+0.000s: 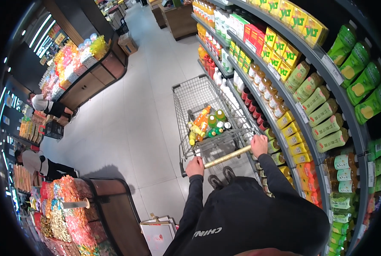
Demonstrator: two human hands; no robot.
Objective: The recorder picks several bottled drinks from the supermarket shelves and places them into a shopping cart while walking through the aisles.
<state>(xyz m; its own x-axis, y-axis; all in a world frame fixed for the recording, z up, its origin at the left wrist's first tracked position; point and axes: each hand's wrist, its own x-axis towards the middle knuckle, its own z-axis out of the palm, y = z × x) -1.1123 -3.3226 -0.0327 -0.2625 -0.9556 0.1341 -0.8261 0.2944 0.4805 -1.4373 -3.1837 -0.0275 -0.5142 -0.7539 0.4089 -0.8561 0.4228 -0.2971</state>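
Both of my hands grip the yellow handlebar (227, 156) of a wire shopping cart (190, 88). My left hand (195, 166) closes around its left end, and my right hand (259, 145) around the right end, close to the drink shelves. Inside the basket, towards the handle, lies a small heap of bottles. Orange drink bottles (201, 118) and yellow-capped bottles (195, 130) are on the left of it. Green bottles (215, 131) and upright ones with green caps (220, 114) are on the right. The front half of the basket shows bare wire.
Drink shelves (330, 68) with bottles and yellow cartons (281, 48) curve along my right. Candy-filled display counters (94, 76) (113, 204) stand to the left, with two people (51, 104) (44, 163) beyond. White boxes (158, 235) sit near my left side. Tiled floor (129, 112) stretches ahead.
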